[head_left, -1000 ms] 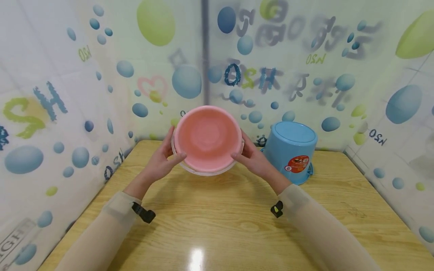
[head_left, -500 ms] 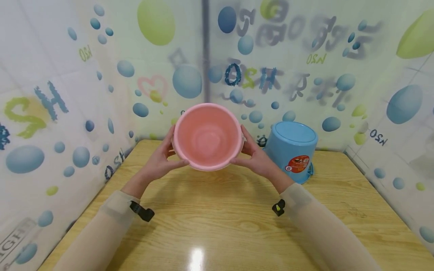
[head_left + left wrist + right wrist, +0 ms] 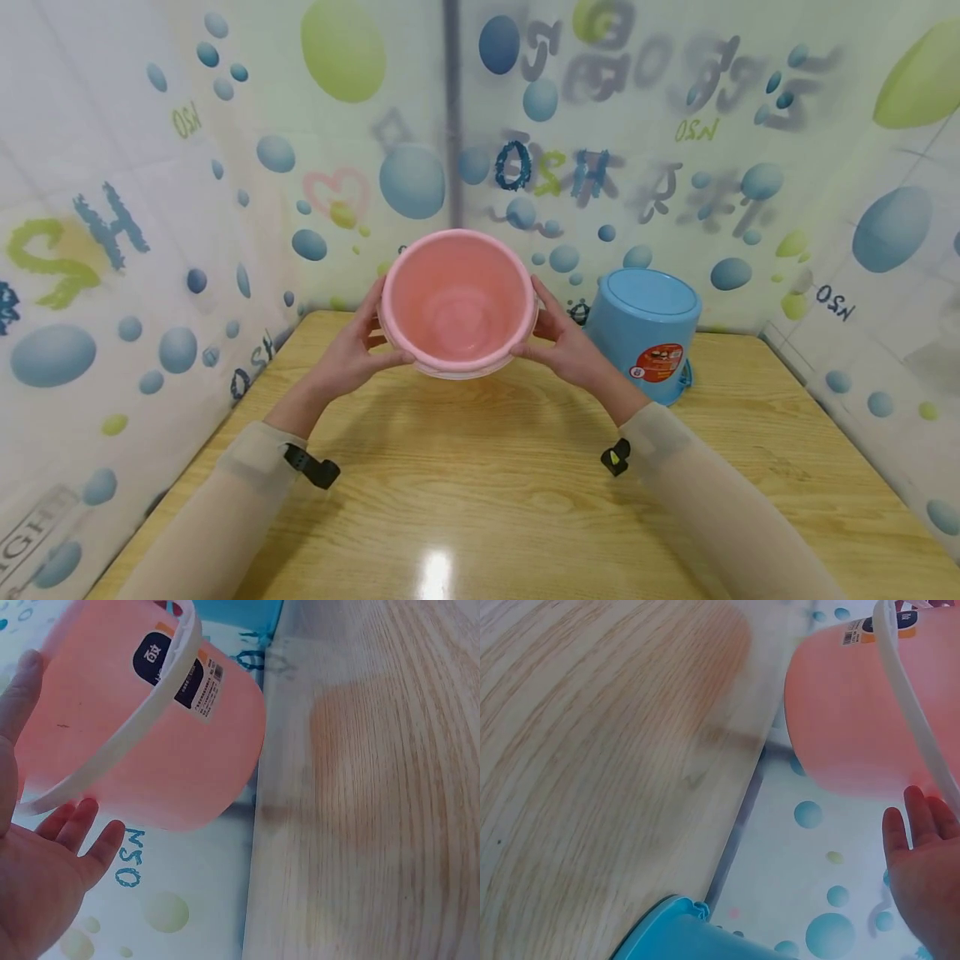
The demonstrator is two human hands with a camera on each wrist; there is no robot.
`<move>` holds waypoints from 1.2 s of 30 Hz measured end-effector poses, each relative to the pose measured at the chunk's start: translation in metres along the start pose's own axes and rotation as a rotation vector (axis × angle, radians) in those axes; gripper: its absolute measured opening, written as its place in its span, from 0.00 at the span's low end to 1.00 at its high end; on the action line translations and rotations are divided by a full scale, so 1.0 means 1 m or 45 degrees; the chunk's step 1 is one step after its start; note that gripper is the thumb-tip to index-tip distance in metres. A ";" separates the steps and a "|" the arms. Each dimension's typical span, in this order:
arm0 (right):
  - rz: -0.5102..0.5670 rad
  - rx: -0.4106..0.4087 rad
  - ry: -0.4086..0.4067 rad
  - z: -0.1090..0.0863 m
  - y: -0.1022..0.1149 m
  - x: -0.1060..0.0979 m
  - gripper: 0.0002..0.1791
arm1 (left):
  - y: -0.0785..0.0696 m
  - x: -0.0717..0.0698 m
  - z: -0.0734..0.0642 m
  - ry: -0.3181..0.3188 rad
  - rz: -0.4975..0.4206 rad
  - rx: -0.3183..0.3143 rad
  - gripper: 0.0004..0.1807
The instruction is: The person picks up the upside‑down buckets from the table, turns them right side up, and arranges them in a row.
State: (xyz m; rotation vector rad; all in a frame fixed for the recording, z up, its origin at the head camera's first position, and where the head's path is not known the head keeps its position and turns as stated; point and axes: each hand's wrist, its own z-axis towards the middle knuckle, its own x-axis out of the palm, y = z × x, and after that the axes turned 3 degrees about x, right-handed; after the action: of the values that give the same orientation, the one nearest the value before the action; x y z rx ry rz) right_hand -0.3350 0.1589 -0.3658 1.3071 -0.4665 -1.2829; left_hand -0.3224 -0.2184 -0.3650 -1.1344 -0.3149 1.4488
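A pink bucket (image 3: 461, 275) is raised above the table, tilted so that its mouth faces the head camera and its inside shows bare. My left hand (image 3: 352, 354) holds its left side, thumb at the front of the rim and fingers along the outer wall. On the opposite side my right hand (image 3: 562, 350) grips it the same way. A white handle (image 3: 112, 750) hangs across the outside below the rim, and a dark printed label (image 3: 176, 671) shows on the wall in the left wrist view. Parts of the fingers are hidden behind the bucket.
A blue bucket (image 3: 645, 333) with a red sticker stands upside down at the back right, close to my right hand. The wooden table (image 3: 480, 500) ends at a curtain (image 3: 420, 100) printed with bubbles, behind and on both sides.
The pink bucket has tipped between my hands: its rim rises slightly, and its inner bottom sits lower in the mouth. Both hands keep their hold. The blue bucket stays put.
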 end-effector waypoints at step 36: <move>-0.054 0.140 -0.042 0.012 -0.004 0.010 0.46 | 0.007 0.002 0.005 -0.094 0.127 -0.319 0.51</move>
State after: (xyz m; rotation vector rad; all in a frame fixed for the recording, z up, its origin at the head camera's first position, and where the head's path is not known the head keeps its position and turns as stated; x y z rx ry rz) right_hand -0.3438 0.1458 -0.3694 1.3960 -0.5414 -1.3310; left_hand -0.3300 -0.2160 -0.3688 -1.3144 -0.5094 1.5733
